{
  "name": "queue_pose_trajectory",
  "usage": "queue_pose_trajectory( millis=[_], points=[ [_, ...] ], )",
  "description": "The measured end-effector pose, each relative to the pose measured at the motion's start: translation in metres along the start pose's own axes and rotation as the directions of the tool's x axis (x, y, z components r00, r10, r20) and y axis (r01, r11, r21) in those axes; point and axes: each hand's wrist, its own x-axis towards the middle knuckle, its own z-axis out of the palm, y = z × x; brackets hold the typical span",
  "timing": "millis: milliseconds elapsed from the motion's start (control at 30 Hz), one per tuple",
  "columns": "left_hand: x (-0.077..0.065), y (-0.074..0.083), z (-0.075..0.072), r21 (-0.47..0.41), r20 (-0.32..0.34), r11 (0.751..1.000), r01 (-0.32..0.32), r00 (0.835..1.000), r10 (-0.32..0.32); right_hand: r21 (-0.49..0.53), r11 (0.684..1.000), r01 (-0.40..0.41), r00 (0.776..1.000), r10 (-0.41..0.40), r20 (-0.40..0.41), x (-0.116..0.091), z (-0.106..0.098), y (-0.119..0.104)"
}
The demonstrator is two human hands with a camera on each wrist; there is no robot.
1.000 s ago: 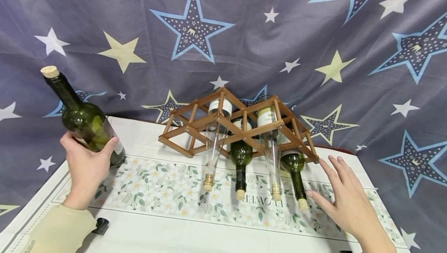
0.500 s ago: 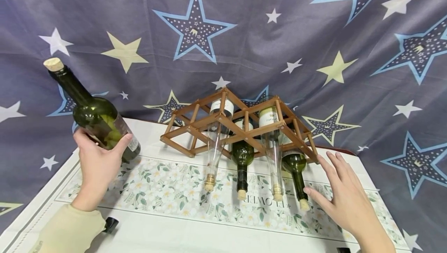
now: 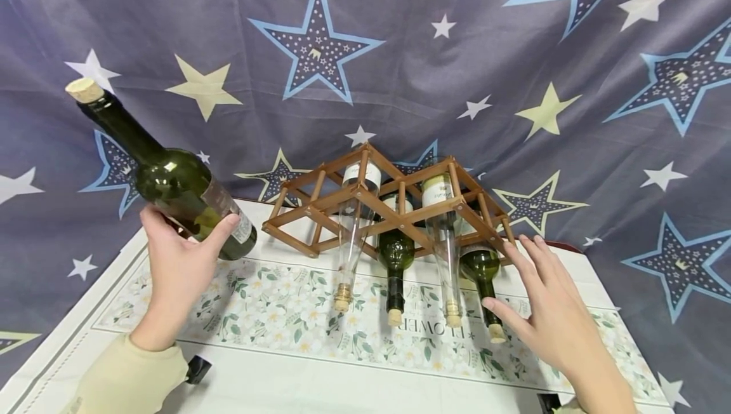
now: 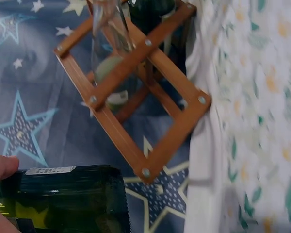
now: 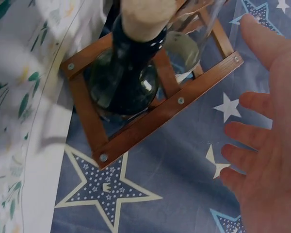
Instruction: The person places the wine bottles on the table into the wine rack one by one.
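Note:
My left hand point(image 3: 179, 274) grips a dark green corked wine bottle point(image 3: 171, 176) by its lower body. The bottle is tilted, cork toward the upper left and base toward the rack. In the left wrist view its base point(image 4: 94, 199) is apart from the wooden wine rack point(image 4: 121, 133). Two clear bottles and two green ones lie in that rack point(image 3: 334, 201), corked necks toward me; its leftmost compartment holds no bottle. Beside the rack's right end, next to the rightmost green bottle point(image 3: 481, 267), my right hand point(image 3: 556, 315) has its fingers spread. The right wrist view shows nothing in that hand point(image 5: 269, 136).
A white cloth with a flower-printed band point(image 3: 251, 306) covers the table. Behind the rack hangs a grey star-patterned curtain point(image 3: 400, 71). A small black object point(image 3: 197, 369) sits by the left sleeve, another point(image 3: 548, 402) by the right forearm.
My left hand has carried the green wine bottle rightward, nearer the rack, and its base has risen and swung toward the rack. The right hand has shifted slightly left and up.

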Motion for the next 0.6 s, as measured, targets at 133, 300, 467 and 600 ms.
queue_pose_trajectory(
  millis=[133,300,467,600],
  points=[
    [-0.007,0.022,0.007,-0.044,0.016,0.999,-0.021,1.000,0.022,0.009,1.000,0.030,0.999,-0.030,-0.017,0.006,0.000,-0.007],
    [-0.015,0.047,0.016,-0.102,0.026,0.994,-0.047,0.998,0.050,0.014,0.999,0.042,0.999,-0.042,-0.007,0.013,-0.001,-0.016],
    [-0.016,0.044,0.026,-0.156,0.032,0.986,-0.066,0.997,0.072,0.032,0.998,0.055,0.998,-0.055,-0.008,0.021,-0.001,-0.024],
    [-0.017,0.044,0.033,-0.199,0.039,0.977,-0.075,0.996,0.084,0.051,0.995,0.083,0.996,-0.081,-0.036,0.027,-0.001,-0.031]
  ],
)
